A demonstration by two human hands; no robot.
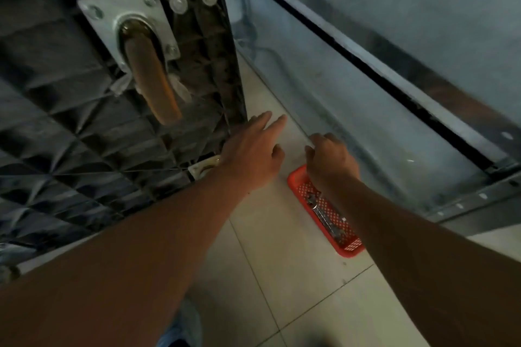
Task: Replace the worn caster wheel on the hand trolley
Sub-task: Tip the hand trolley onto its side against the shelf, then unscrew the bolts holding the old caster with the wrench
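The trolley stands tipped, caster exposed. The left hand is spread, ungripping; the right hand, curled, hides any contents. A spanner should be taken from the basket, the trolley edge steadied.

Below me I see a floor of pale, glossy square tiles with thin dark grout lines. Along my right runs a long metal cabinet, grey and dull, with a dark gap under its top edge and a riveted corner strip. The light is dim and even, throwing soft shadows.
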